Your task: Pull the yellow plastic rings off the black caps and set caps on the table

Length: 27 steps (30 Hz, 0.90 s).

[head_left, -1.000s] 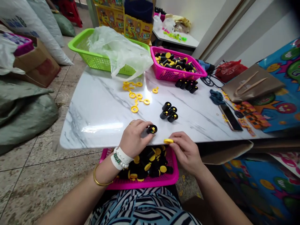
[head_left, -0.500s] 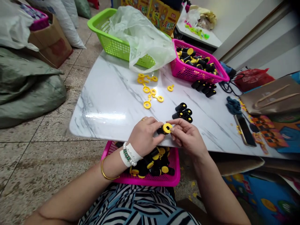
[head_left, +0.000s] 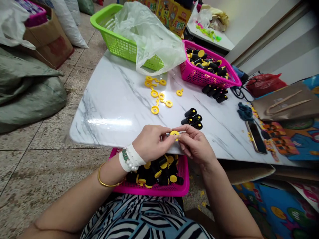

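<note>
Above the table's front edge, my left hand (head_left: pixel 153 141) and my right hand (head_left: pixel 196 142) meet at the fingertips. Between them is a yellow ring cap (head_left: pixel 175 133) with a dark hole, pinched from both sides. The black tube under the cap is mostly hidden by my left fingers. Just beyond my right hand, several short black tubes (head_left: pixel 190 113) with yellow centres lie in a bunch. Farther left on the table are loose yellow ring pieces (head_left: pixel 154 93), some joined together. Below my hands, a pink basket (head_left: pixel 184 189) holds many black tubes with yellow caps.
At the table's back stand a green basket (head_left: pixel 111 41) with a clear plastic bag (head_left: pixel 149 36) over it and a pink basket (head_left: pixel 209 79) of capped tubes. More black tubes (head_left: pixel 215 93) lie before it. A phone (head_left: pixel 256 137) rests at right near a brown bag (head_left: pixel 286 103).
My left fingers and thumb have closed in over the black tube, covering most of it. My right fingers stay at the yellow cap. The whole view has shifted slightly.
</note>
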### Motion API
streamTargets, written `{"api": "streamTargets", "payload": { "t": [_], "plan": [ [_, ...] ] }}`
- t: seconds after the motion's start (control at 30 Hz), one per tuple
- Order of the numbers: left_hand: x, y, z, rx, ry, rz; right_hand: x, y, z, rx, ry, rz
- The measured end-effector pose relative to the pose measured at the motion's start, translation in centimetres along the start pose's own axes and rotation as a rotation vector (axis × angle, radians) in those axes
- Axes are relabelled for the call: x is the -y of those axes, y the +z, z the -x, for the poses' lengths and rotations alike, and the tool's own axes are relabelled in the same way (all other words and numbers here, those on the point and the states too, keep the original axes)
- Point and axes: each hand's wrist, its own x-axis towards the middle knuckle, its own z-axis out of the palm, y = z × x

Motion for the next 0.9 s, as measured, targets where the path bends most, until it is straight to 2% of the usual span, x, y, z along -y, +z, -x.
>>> {"api": "streamTargets", "payload": {
  "t": [0.07, 0.13, 0.27, 0.33, 0.43, 0.5, 0.63, 0.73, 0.8, 0.9],
  "plan": [
    [-0.3, -0.4, -0.7, 0.064, -0.107, 0.095, 0.1, 0.0, 0.0, 0.018, 0.043, -0.010],
    [-0.1, -0.3, -1.5, 0.081, -0.182, 0.164, 0.0, 0.0, -0.2, 0.022, 0.065, -0.032],
    [0.5, 0.5, -2.0, 0.142, -0.236, 0.257, -0.5, -0.1, -0.5, 0.027, 0.050, -0.058],
    [0.2, 0.8, -1.2, 0.068, -0.184, 0.187, -0.6, 0.0, -0.4, 0.014, 0.045, -0.053],
    [-0.2, 1.0, 0.6, -0.120, -0.012, 0.057, -0.7, 0.4, -0.2, 0.003, 0.045, -0.047],
    [0.0, 1.2, 1.2, -0.184, 0.046, -0.025, -1.1, 0.6, -0.6, 0.028, 0.041, -0.056],
    [0.9, 1.9, 1.0, -0.186, 0.054, -0.038, -2.2, 0.9, -2.1, 0.119, 0.007, -0.007],
    [1.2, 2.6, 1.0, -0.174, 0.095, -0.017, -2.2, 1.2, -2.3, 0.133, 0.044, 0.075],
    [1.1, 2.7, 1.0, -0.166, 0.110, -0.051, -1.6, 1.4, -2.1, 0.091, 0.057, 0.120],
    [0.9, 2.1, 0.6, -0.153, 0.108, -0.143, -0.8, 1.5, -1.9, -0.040, -0.002, 0.246]
  ]
}}
